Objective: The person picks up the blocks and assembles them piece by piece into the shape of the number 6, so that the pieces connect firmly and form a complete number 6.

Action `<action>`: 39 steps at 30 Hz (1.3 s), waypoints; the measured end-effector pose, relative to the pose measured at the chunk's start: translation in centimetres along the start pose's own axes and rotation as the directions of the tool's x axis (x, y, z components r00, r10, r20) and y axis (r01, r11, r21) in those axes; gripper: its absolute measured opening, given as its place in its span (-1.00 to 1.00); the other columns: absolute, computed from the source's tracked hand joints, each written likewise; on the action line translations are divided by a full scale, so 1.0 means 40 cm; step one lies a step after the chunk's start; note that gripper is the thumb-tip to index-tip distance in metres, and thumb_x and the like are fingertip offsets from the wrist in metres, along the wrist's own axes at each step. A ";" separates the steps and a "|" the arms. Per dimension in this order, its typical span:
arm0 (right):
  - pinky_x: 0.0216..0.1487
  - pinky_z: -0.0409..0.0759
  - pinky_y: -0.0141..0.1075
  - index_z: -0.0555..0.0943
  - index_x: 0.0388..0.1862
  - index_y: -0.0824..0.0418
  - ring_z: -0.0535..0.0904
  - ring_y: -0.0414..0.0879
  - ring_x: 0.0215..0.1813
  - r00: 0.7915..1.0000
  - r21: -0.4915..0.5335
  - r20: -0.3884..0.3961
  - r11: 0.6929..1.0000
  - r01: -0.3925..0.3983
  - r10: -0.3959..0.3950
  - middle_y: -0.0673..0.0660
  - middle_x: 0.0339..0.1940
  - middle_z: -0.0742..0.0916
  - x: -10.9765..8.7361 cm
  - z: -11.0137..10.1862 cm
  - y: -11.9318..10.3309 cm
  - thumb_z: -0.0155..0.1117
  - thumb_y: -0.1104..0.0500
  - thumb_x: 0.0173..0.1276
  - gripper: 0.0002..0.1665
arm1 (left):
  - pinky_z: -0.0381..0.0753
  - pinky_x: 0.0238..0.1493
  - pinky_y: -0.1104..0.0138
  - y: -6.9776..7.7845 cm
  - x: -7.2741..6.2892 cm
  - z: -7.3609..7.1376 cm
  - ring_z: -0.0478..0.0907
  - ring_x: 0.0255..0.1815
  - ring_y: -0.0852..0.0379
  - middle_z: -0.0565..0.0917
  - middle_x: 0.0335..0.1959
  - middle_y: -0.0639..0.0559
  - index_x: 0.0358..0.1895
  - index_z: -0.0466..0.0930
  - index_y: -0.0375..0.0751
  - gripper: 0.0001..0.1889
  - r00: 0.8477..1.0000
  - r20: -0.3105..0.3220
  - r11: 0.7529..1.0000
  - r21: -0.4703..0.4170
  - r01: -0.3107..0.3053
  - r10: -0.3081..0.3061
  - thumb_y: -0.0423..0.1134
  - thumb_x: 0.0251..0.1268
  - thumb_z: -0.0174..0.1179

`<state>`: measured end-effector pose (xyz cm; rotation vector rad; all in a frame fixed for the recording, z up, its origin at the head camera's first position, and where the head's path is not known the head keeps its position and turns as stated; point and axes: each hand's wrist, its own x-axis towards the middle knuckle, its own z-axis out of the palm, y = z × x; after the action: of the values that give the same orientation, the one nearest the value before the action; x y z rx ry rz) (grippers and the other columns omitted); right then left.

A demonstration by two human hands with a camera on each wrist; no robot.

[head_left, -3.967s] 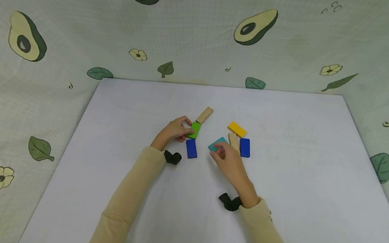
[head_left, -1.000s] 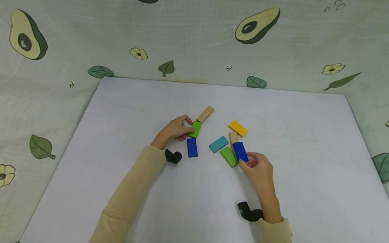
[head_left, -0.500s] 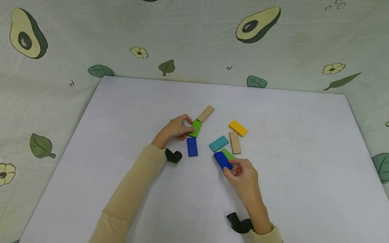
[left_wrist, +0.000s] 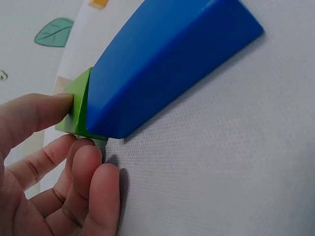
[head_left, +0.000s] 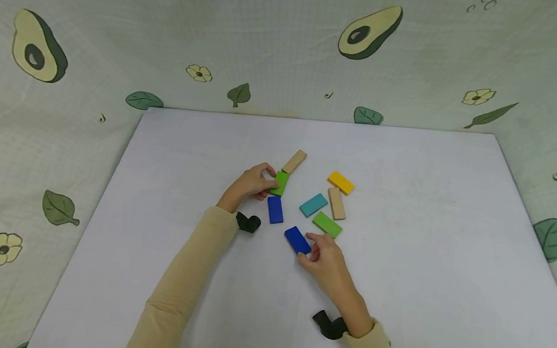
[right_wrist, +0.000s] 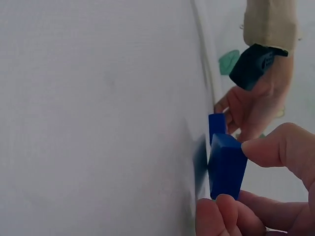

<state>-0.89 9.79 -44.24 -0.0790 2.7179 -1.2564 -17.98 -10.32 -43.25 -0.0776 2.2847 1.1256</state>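
My left hand (head_left: 253,183) pinches a green block (head_left: 280,181) between thumb and fingers. One end of that block meets a wooden block (head_left: 294,161); its other end meets a flat blue block (head_left: 275,210). In the left wrist view, the thumb lies on the green block (left_wrist: 78,105), right against the large blue block (left_wrist: 162,64). My right hand (head_left: 327,265) pinches a second blue block (head_left: 297,240) near its lower end. From the right wrist, this blue block (right_wrist: 227,167) appears held by thumb and fingers, slightly off the table with a shadow beside it.
Right of the row lie a teal block (head_left: 313,205), another green block (head_left: 327,225), a second wooden block (head_left: 336,203) and a yellow block (head_left: 340,182). They rest on a white table (head_left: 428,231). An avocado-print cloth (head_left: 286,47) hangs behind it.
The right hand took the blue block from beside the right wooden block and carried it left and nearer, past the loose green block. The left hand keeps its place on the green block.
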 end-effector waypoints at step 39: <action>-0.57 0.30 -0.37 0.41 -0.32 0.27 0.35 -0.15 -0.58 0.973 -0.045 0.214 0.996 -0.079 0.087 0.06 -0.61 0.48 0.041 0.033 -0.047 0.36 0.14 0.15 -0.67 | 0.51 -0.55 0.44 0.004 -0.003 -0.003 0.45 -0.63 0.21 0.51 -0.50 -0.01 0.07 0.38 -0.14 -0.61 1.000 0.002 1.000 0.000 -0.017 0.017 -0.15 0.21 0.21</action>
<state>-2.33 7.40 -43.83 -0.0982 2.5306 -1.1061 -17.98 -10.35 -43.01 -0.0567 2.2879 1.1342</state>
